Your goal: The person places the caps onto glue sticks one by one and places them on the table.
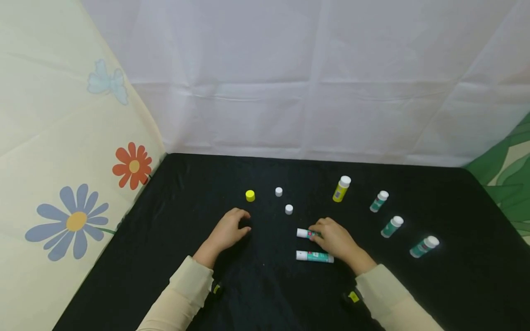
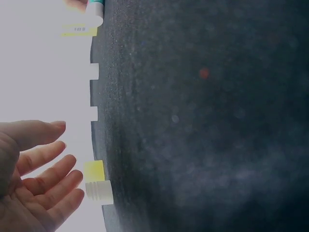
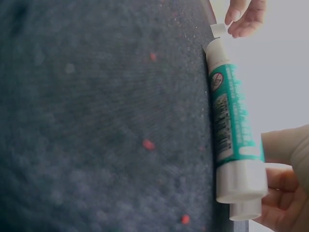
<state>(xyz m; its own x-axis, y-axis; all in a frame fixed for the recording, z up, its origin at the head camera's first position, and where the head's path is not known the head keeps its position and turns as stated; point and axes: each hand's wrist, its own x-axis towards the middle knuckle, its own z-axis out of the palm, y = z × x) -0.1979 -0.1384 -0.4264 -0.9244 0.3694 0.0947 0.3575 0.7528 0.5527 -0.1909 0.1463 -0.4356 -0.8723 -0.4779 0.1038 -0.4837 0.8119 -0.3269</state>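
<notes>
My right hand (image 1: 336, 240) pinches a teal-and-white glue stick (image 1: 303, 233) by its right part, lying flat with its white end to the left. A second teal glue stick (image 1: 314, 256) lies nearly parallel on the near side; it fills the front of the right wrist view, partly covering the held one's white end (image 3: 245, 210). My left hand (image 1: 227, 231) hovers over the table with relaxed, slightly bent fingers and holds nothing. Beyond its fingertips is a yellow cap (image 1: 250, 196). A ridged white piece (image 2: 99, 192) overlaps that cap in the left wrist view.
Two small white caps, one farther back (image 1: 279, 191) and one nearer (image 1: 289, 209), sit between the hands. A yellow glue stick (image 1: 341, 189) and three teal ones, including the nearest (image 1: 424, 247), stand at the right. White cloth (image 1: 314, 92) hangs behind the black tabletop (image 1: 256, 299).
</notes>
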